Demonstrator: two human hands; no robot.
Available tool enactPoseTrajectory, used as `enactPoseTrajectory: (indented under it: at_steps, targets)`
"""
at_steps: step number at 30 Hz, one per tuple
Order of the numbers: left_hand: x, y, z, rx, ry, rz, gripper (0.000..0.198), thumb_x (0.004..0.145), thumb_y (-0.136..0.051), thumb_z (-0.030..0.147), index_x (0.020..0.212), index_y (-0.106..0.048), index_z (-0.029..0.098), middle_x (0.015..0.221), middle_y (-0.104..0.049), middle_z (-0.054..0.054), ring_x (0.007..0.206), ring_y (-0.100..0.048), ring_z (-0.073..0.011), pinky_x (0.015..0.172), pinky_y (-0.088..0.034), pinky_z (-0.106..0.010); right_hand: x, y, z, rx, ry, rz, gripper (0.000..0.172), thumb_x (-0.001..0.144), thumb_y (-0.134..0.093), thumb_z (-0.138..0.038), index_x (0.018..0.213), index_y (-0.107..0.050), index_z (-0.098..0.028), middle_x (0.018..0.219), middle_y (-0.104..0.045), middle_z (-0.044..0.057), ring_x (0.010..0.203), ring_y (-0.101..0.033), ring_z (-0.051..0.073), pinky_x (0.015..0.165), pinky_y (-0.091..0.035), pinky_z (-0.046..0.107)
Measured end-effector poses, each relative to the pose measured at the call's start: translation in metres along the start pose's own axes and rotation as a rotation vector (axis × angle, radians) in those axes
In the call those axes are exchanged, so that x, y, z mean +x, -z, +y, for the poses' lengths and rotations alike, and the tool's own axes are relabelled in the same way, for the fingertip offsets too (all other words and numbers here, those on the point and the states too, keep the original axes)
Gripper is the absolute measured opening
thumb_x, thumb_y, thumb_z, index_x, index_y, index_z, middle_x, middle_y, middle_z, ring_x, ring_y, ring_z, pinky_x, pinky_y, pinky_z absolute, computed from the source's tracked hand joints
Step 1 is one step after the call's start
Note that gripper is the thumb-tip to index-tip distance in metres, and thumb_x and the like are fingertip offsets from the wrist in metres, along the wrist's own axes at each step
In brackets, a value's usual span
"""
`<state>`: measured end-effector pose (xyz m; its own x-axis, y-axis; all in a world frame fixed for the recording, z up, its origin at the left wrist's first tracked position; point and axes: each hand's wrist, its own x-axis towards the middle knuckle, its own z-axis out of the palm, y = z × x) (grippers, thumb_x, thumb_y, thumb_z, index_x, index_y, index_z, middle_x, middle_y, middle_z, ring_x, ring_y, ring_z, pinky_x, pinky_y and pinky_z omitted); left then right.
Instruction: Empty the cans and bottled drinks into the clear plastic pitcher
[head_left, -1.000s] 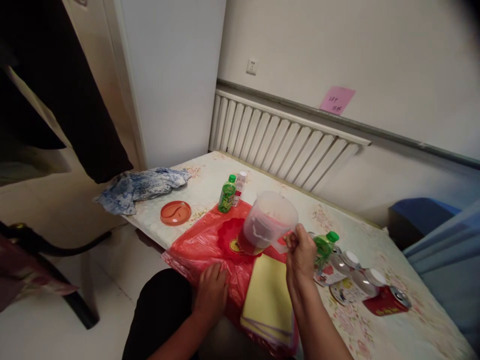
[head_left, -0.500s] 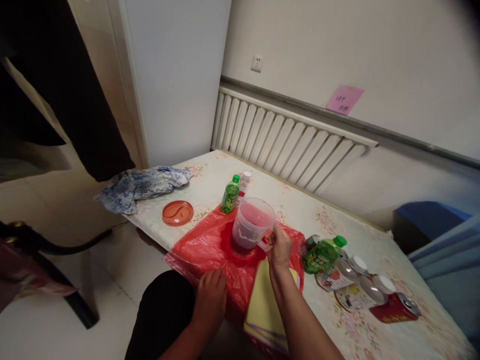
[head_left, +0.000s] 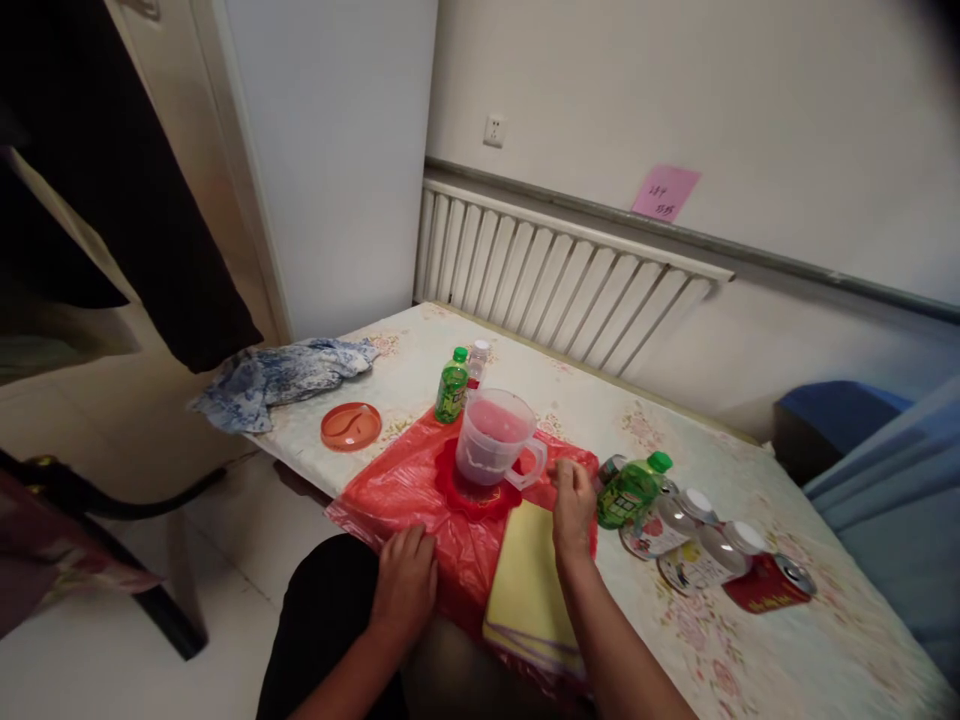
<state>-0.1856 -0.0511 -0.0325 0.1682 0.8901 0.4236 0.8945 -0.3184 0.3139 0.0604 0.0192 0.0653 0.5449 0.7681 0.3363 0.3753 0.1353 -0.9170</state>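
Note:
A clear plastic measuring jug stands upright on a red scalloped dish, with pinkish contents showing through its wall. My right hand is just right of the jug's handle, apart from it, fingers loosely bent and nothing seen in them. Beneath my right forearm lies a folded yellow cloth. My left hand rests with fingers laid out at the near edge of the red plastic sheet, beside my knee.
Behind the jug stand a small green bottle and a clear bottle. At right are a green bottle, clear bottles and a red can. An orange lid and blue patterned cloth lie left.
My right hand has let go of the jug's handle and drawn back a little to the right. The jug stays on the red dish. The view has shifted slightly.

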Motion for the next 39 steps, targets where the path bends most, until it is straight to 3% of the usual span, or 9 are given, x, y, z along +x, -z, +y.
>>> enactPoseTrajectory:
  at_steps: [5,8,14,22,27,33,39]
  targets:
    - [0.012,0.016,-0.009,0.102,0.057,-0.057,0.030,0.088,-0.049,0.014,0.115,-0.063,0.014,0.126,-0.059,-0.016,0.118,-0.051,-0.0304,0.103,-0.038,-0.045,-0.040,0.039,0.033,-0.226,0.100,-0.086,0.024,0.080,-0.056,-0.042,0.081,-0.064,-0.019,0.082,-0.068,0.008,0.079,-0.061,0.025,0.081,-0.047,0.040]
    - [0.022,0.027,-0.013,0.179,0.099,-0.117,0.034,0.088,-0.051,0.016,0.120,-0.061,0.012,0.131,-0.056,-0.017,0.122,-0.048,-0.0311,0.105,-0.036,-0.044,-0.066,0.051,0.055,-0.287,0.181,-0.175,0.027,0.078,-0.058,-0.038,0.093,-0.068,-0.019,0.100,-0.071,0.013,0.098,-0.062,0.030,0.094,-0.045,0.045]
    - [0.028,0.042,-0.023,0.295,0.193,-0.260,0.028,0.090,-0.047,0.022,0.112,-0.064,0.014,0.129,-0.059,-0.016,0.114,-0.054,-0.0308,0.095,-0.040,-0.043,-0.090,0.057,0.093,-0.757,0.499,-0.314,0.034,0.089,-0.051,-0.026,0.118,-0.065,-0.015,0.132,-0.061,0.017,0.125,-0.052,0.032,0.107,-0.038,0.049]
    - [0.023,0.053,-0.031,0.306,0.223,-0.291,0.024,0.092,-0.043,0.023,0.101,-0.064,0.015,0.110,-0.067,-0.013,0.105,-0.059,-0.0297,0.088,-0.042,-0.042,-0.091,0.058,0.097,-0.868,0.547,-0.280,0.034,0.090,-0.053,-0.024,0.121,-0.064,-0.015,0.132,-0.061,0.015,0.124,-0.053,0.029,0.107,-0.039,0.045]
    - [0.022,0.046,-0.017,0.089,0.098,-0.227,0.025,0.090,-0.040,0.020,0.099,-0.064,0.016,0.106,-0.067,-0.012,0.102,-0.061,-0.0274,0.092,-0.044,-0.041,-0.092,0.057,0.097,-0.847,0.537,-0.264,0.034,0.089,-0.053,-0.023,0.121,-0.064,-0.015,0.132,-0.061,0.015,0.124,-0.053,0.029,0.107,-0.039,0.045]
    - [0.022,0.021,0.021,-0.413,-0.050,-0.314,0.029,0.090,-0.041,0.025,0.107,-0.065,0.020,0.108,-0.071,-0.011,0.101,-0.066,-0.0239,0.092,-0.050,-0.037,-0.092,0.056,0.092,-0.798,0.499,-0.240,0.033,0.087,-0.055,-0.020,0.118,-0.065,-0.018,0.132,-0.062,0.012,0.125,-0.054,0.028,0.106,-0.040,0.046]
    - [0.017,-0.009,0.044,-0.569,-0.064,-0.327,0.028,0.089,-0.044,0.030,0.104,-0.067,0.022,0.109,-0.072,-0.010,0.101,-0.067,-0.0252,0.093,-0.052,-0.039,-0.092,0.054,0.088,-0.760,0.450,-0.229,0.035,0.084,-0.058,-0.018,0.118,-0.065,-0.019,0.132,-0.062,0.012,0.125,-0.053,0.029,0.107,-0.040,0.048]
